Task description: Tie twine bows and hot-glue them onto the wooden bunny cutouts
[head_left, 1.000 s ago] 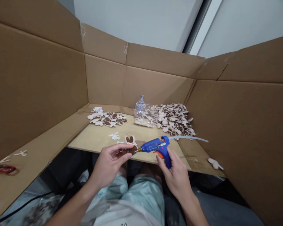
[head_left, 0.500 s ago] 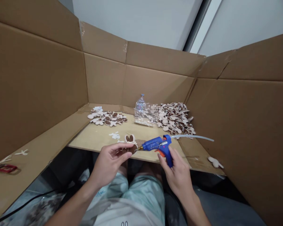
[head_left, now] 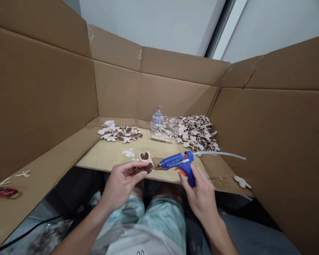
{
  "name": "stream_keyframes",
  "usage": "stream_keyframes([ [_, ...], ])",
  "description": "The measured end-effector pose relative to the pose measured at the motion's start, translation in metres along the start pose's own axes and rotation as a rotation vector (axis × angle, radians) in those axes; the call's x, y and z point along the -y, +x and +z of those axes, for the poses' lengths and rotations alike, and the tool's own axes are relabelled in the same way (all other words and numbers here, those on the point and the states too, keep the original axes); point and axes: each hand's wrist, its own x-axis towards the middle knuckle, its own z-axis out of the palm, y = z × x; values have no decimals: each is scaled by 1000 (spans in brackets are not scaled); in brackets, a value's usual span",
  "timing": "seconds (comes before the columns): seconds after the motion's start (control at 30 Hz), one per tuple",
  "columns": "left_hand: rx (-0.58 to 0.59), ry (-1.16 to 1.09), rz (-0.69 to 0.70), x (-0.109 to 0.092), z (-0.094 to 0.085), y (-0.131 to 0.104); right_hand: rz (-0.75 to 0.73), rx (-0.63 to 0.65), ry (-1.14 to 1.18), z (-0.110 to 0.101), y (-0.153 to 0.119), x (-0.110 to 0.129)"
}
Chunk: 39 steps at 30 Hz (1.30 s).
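My left hand pinches a small brown-and-cream bunny-shaped felt piece between thumb and fingers, over the board's front edge. Two brown ears with a cream edge and a pale cord show at its top; my fingers cover part of it. In my right hand is a blue glue gun, gripped by its handle, with the thumb near the orange trigger. Its brass nozzle points left and meets or nearly meets the right edge of the piece. A long clear glue stick juts from the gun's rear.
On the wooden board lie a left pile of felt pieces, a larger right pile and white scraps. A plastic bottle stands behind a clear bag. Cardboard walls surround it. A red cutter lies left.
The glue gun's nozzle stays by the felt piece, which sits slightly differently in my left hand. The whole view has shifted a little; otherwise both hands hold nearly the same pose.
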Motion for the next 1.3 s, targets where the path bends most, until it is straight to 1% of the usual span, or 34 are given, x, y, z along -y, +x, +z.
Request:
stream_keyframes([
  [0.07,-5,-7,1,0,-1,1,-1,7,-32,2,3,-5],
  [0.13,-26,-11,16,0,-4,3,25,52,-72,7,8,-15],
  [0.27,-92,-11,47,1,-13,8,189,239,-262,26,18,-43],
  [0.33,-120,-11,60,2,-18,11,250,291,-319,39,20,-57],
  [0.47,-182,30,75,3,-24,13,294,307,-365,59,18,-76],
  [0.53,-197,45,75,2,-27,14,301,305,-381,62,15,-80],
  [0.6,-203,48,76,2,-30,15,306,287,-388,61,14,-80],
  [0.7,-214,41,75,3,-35,17,283,258,-356,57,16,-69],
  [0.73,-216,36,74,3,-37,18,251,267,-323,58,17,-62],
  [0.8,-202,29,59,4,-40,18,150,329,-219,66,20,-41],
  [0.9,-176,24,31,4,-42,18,-16,470,-51,92,28,-1],
  [0.97,-175,26,21,3,-42,18,-83,535,10,114,37,23],
  [1.03,-184,26,23,3,-43,18,-122,596,31,136,47,40],
  [1.1,-189,13,23,2,-44,19,-146,650,33,154,57,49],
  [1.17,-197,0,23,1,-45,19,-162,694,32,166,63,51],
  [1.3,-203,-12,30,2,-47,19,-166,734,57,178,68,49],
])
